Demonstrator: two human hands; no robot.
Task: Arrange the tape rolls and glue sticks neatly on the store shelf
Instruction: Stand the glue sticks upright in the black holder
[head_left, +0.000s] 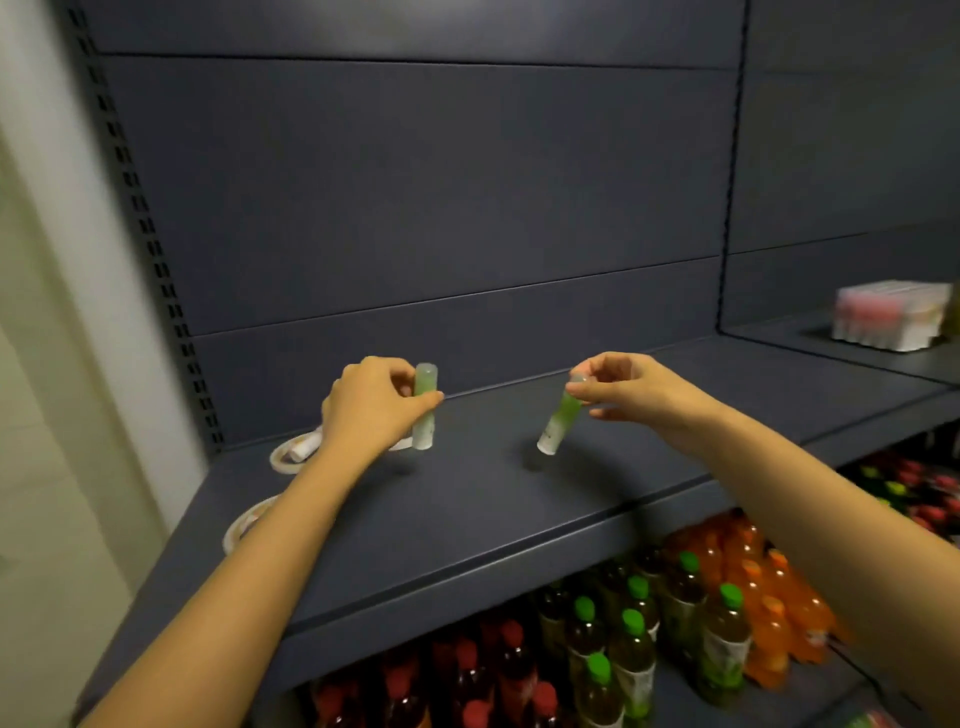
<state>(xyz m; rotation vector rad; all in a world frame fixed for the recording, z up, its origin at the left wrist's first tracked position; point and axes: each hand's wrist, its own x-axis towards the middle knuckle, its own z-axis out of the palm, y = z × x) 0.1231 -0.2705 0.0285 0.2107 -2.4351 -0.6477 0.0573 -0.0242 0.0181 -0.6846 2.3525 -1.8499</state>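
While the fingers (402, 382) and thumb of the left hand (369, 405) curl round the middle of one glue stick (423, 430), that stick stands upright, cap up, its base close over the shelf (467, 519); whether it touches the board cannot be told. The fingers (597, 370) of the right hand (628, 389) pinch only the capped top of the second glue stick (557, 421). This stick hangs below and to the left of the fingertips. Its long axis is tilted, with the base swung toward the left hand and lying near the shelf surface. The two sticks are apart, with bare shelf between them, and each hand is nearer its own stick. The coming move seems to turn on that tilt: the right hand would need to bring the cap over the base before the stick can stand straight like its neighbour. Behind the left wrist, two tape rolls (283, 457) lie flat at the shelf's left end, one nearer the back and one toward the front edge, both partly hidden by the forearm. Bottles (634, 623) fill the level below.
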